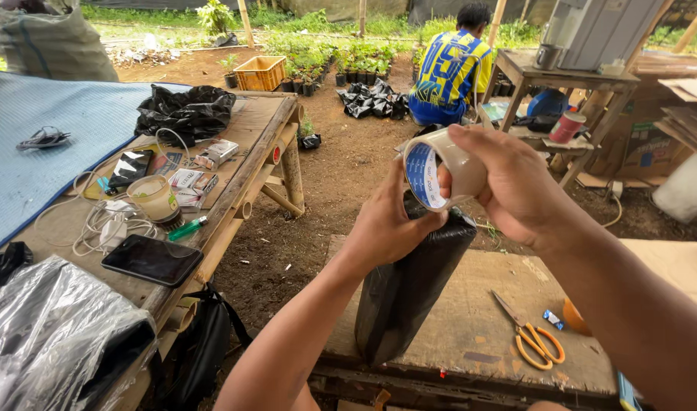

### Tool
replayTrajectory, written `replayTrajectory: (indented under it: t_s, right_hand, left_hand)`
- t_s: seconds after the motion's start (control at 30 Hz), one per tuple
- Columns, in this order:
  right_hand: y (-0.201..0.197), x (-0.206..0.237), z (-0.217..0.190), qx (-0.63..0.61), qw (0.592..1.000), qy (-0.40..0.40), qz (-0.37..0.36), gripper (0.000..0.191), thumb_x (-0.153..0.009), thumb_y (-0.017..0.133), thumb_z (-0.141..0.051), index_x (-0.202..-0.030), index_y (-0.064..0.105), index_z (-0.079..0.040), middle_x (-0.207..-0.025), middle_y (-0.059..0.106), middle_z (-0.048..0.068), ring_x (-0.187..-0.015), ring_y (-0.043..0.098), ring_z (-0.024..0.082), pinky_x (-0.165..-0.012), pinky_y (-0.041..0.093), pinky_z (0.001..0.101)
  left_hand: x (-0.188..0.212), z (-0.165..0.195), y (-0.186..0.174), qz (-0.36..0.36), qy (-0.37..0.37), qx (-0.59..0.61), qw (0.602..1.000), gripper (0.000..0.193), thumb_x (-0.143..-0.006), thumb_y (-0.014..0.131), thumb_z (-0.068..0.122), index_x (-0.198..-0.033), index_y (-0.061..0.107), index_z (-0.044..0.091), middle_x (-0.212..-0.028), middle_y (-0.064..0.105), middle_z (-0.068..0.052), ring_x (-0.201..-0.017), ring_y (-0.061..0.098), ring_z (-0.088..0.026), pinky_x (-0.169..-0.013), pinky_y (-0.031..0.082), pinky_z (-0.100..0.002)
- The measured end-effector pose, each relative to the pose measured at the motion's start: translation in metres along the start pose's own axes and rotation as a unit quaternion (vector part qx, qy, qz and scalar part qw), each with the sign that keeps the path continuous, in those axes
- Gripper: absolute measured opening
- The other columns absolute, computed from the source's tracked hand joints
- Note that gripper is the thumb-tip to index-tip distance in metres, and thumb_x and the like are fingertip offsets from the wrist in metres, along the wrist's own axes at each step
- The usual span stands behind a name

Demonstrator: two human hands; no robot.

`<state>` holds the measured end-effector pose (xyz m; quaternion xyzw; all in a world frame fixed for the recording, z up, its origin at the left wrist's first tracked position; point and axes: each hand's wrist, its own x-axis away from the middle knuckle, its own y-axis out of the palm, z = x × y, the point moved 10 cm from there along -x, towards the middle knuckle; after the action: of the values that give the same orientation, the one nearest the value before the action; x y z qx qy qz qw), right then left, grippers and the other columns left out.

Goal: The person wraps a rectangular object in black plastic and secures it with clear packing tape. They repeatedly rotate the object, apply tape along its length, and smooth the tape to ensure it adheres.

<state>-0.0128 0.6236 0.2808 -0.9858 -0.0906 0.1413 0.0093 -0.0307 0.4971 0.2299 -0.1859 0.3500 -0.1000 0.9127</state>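
Worktop [470, 320] of rough planks carries a tall black plastic bag [409, 293], stuffed full and standing upright near its front edge. The left hand [390, 228] clamps around the bag's top, fingers pressed into the plastic. The right hand [516, 190] pinches a roll of clear packing tape [440, 171] just above the bag, thumb over the rim. If the left hand's grip loosened, the bag would probably tip toward the edge and drop to the dirt. Tape pulled at an angle could crease or stick to itself. Orange-handled scissors [535, 339] lie near the right forearm, where a sweeping elbow could knock them off.
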Motion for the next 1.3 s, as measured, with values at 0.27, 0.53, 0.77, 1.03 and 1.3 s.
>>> replayTrajectory:
  t_s: [0.27, 0.53, 0.77, 1.03, 1.3]
  right_hand:
    - [-0.020, 0.058, 0.027, -0.022, 0.996, 0.008, 0.081, 0.033, -0.100, 0.061, -0.037, -0.099, 0.064, -0.004, -0.067, 0.056, 0.001, -0.050, 0.050, 0.008, -0.045, 0.041, 0.0253]
    - [-0.045, 0.089, 0.045, -0.119, 0.992, -0.020, 0.029, 0.036, -0.103, 0.061, -0.033, -0.087, 0.061, -0.002, -0.047, 0.047, -0.002, -0.035, 0.039, 0.004, -0.035, 0.032, 0.0188]
    - [-0.043, 0.096, 0.058, -0.164, 0.985, -0.043, 0.010, 0.035, -0.107, 0.060, -0.026, -0.084, 0.058, 0.001, -0.049, 0.050, 0.001, -0.034, 0.041, 0.005, -0.032, 0.032, 0.0211]
    - [-0.046, 0.101, 0.076, -0.143, 0.989, -0.006, 0.020, 0.039, -0.115, 0.056, -0.028, -0.102, 0.061, 0.008, -0.048, 0.050, 0.001, -0.040, 0.044, 0.006, -0.041, 0.034, 0.0211]
    - [-0.056, 0.103, 0.096, -0.166, 0.984, 0.017, 0.064, 0.035, -0.108, 0.060, -0.025, -0.111, 0.060, 0.010, -0.049, 0.050, 0.002, -0.038, 0.045, 0.006, -0.037, 0.035, 0.0219]
  left_hand:
    - [-0.005, 0.007, -0.015, -0.077, -0.076, -0.036, 0.994, 0.094, -0.074, 0.085, 0.041, -0.154, 0.039, 0.028, -0.150, 0.044, -0.017, -0.135, 0.049, -0.038, -0.108, 0.044, -0.057]
    - [0.009, 0.076, 0.018, -0.269, 0.215, 0.014, 0.939, 0.037, -0.087, 0.084, 0.028, -0.116, 0.069, 0.011, -0.146, 0.059, -0.012, -0.139, 0.054, -0.029, -0.120, 0.038, -0.050]
    - [0.016, 0.061, 0.015, -0.255, 0.185, 0.076, 0.946, 0.024, -0.084, 0.080, 0.022, -0.102, 0.070, 0.008, -0.123, 0.073, -0.008, -0.123, 0.067, -0.021, -0.117, 0.043, -0.042]
    - [0.006, 0.049, 0.007, -0.249, 0.232, 0.057, 0.939, 0.019, -0.087, 0.077, 0.020, -0.102, 0.070, 0.011, -0.121, 0.073, -0.004, -0.125, 0.067, -0.021, -0.118, 0.044, -0.042]
    - [0.012, 0.040, 0.005, -0.277, 0.219, -0.014, 0.935, 0.037, -0.079, 0.075, 0.039, -0.106, 0.068, 0.015, -0.112, 0.070, -0.005, -0.122, 0.061, -0.026, -0.114, 0.042, -0.044]
